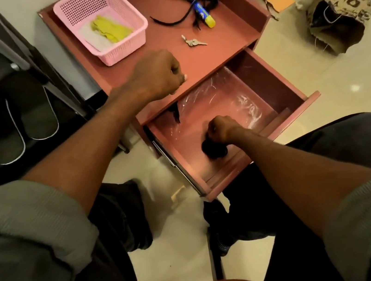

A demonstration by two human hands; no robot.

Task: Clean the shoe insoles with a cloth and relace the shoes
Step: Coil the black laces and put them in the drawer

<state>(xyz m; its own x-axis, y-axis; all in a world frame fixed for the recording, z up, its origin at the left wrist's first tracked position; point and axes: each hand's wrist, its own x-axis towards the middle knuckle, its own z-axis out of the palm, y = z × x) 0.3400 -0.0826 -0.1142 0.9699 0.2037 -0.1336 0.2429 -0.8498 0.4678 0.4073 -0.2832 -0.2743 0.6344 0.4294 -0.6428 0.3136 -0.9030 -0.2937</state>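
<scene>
The right hand (pixel 220 127) is curled inside the open drawer (pixel 296 108) and holds a dark bundle (pixel 213 149), probably a shoelace; I cannot tell for sure. The left hand (pixel 157 74) is closed in a fist above the pink cabinet top (pixel 225 44); whether it holds something I cannot tell. A clear plastic sheet (pixel 229 99) lies in the drawer. On the top there are one black shoelace (pixel 192 3), one glue stick (pixel 204 15), one bunch of keys (pixel 193 41) and one pink basket (pixel 122 53) with a yellow cloth (pixel 111 30) inside. Two slippers (pixel 24 127) stand at the left. One paper bag (pixel 339 16) stands on the pale tiled floor (pixel 347 126).
</scene>
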